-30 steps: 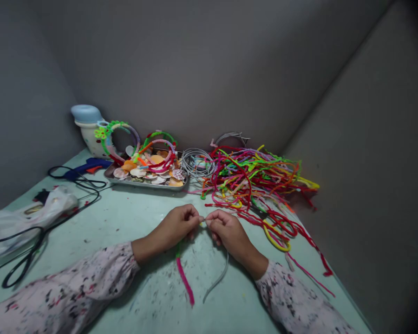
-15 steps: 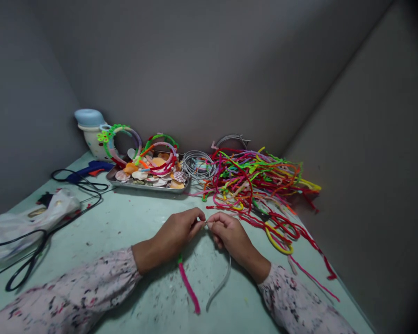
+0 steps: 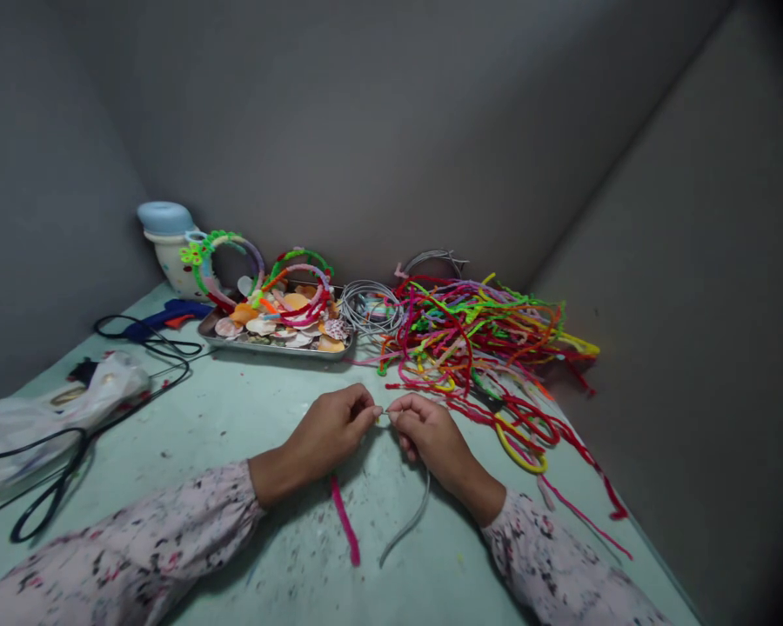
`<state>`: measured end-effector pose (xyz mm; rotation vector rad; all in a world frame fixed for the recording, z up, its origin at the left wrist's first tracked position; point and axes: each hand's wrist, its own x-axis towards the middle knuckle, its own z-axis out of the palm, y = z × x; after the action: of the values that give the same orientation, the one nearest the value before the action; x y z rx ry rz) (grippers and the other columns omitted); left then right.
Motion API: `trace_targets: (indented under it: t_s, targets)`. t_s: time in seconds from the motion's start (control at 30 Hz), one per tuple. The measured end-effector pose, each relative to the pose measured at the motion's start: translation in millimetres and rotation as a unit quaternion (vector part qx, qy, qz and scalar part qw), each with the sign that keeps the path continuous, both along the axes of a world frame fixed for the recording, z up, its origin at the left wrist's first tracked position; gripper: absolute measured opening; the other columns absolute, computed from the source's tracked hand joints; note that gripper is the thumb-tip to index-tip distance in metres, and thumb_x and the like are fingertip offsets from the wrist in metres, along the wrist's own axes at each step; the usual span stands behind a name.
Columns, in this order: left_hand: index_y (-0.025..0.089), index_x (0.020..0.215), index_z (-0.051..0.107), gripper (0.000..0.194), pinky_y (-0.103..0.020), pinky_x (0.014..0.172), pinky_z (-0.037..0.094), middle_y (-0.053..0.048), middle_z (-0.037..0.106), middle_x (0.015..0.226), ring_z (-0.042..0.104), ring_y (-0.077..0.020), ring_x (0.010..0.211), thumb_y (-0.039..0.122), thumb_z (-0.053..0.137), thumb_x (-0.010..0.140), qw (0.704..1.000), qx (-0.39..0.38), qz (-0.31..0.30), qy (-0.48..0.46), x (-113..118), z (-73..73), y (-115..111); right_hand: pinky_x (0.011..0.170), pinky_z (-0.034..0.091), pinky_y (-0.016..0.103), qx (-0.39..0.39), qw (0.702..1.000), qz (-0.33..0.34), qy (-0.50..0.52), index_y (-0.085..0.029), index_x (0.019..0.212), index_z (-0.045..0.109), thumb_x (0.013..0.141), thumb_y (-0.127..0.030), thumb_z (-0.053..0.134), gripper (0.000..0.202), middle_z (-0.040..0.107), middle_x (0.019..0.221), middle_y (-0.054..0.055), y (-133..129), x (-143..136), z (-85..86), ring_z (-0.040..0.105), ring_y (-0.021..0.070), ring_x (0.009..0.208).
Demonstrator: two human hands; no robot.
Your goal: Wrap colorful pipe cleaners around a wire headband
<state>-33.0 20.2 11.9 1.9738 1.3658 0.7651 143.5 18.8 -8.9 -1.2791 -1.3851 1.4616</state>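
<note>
My left hand is closed in a pinch over the middle of the table. From under it hangs a fuzzy pink pipe cleaner, whose upper part the hand hides. My right hand pinches the tip of a grey wire, level with the left fingertips. The rest of this grey wire curves down below the right hand. A short thin piece spans the small gap between the two sets of fingertips; whether it is all one wire is too small to tell.
Behind my hands stands a metal tray of seashells with pipe-cleaner-wrapped hoops. Coiled grey wire and a heap of coloured pipe cleaners lie to its right, near yellow-handled scissors. Leftward are a blue glue gun, black cord and plastic bag.
My left hand has shifted slightly left, and the gap between the fingertips is a little wider. The hanging ends of the pink pipe cleaner and grey wire have swung up and left.
</note>
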Motion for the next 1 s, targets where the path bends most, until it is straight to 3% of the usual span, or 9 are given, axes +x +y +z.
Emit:
trace_targets:
  t_s: [0.43, 0.7, 1.0]
  targets:
    - [0.019, 0.084, 0.056, 0.019, -0.024, 0.060, 0.033, -0.004, 0.061, 0.078, 0.052, -0.0151, 0.065, 0.032, 0.043, 0.088, 0.991, 0.078, -0.031, 0.106, -1.4, -8.7, -2.3, 0.036, 0.032, 0.017, 0.006, 1.000, 0.001, 0.004, -0.017, 0.083, 0.057, 0.078, -0.030, 0.054, 0.014, 0.049, 0.049, -0.007, -0.7, 0.4, 0.1, 0.041, 0.0065, 0.036]
    - [0.020, 0.085, 0.054, 0.016, -0.025, 0.059, 0.030, -0.004, 0.061, 0.078, 0.053, -0.0156, 0.064, 0.030, 0.042, 0.088, 0.979, 0.086, -0.030, 0.181, -1.3, -11.0, -1.3, 0.036, 0.032, 0.017, 0.002, 1.000, 0.007, 0.004, -0.017, 0.083, 0.057, 0.077, -0.030, 0.055, 0.014, 0.049, 0.048, -0.007, -1.1, -0.6, 1.6, 0.041, 0.0064, 0.036]
    - [0.020, 0.085, 0.054, 0.014, -0.025, 0.059, 0.032, -0.004, 0.060, 0.078, 0.052, -0.0154, 0.065, 0.031, 0.046, 0.086, 0.988, 0.088, -0.028, 0.127, -1.1, -5.5, -5.1, 0.036, 0.032, 0.017, 0.008, 1.000, 0.001, 0.000, -0.017, 0.082, 0.057, 0.077, -0.032, 0.055, 0.016, 0.050, 0.048, -0.007, -1.4, 0.3, 2.6, 0.041, 0.0066, 0.036]
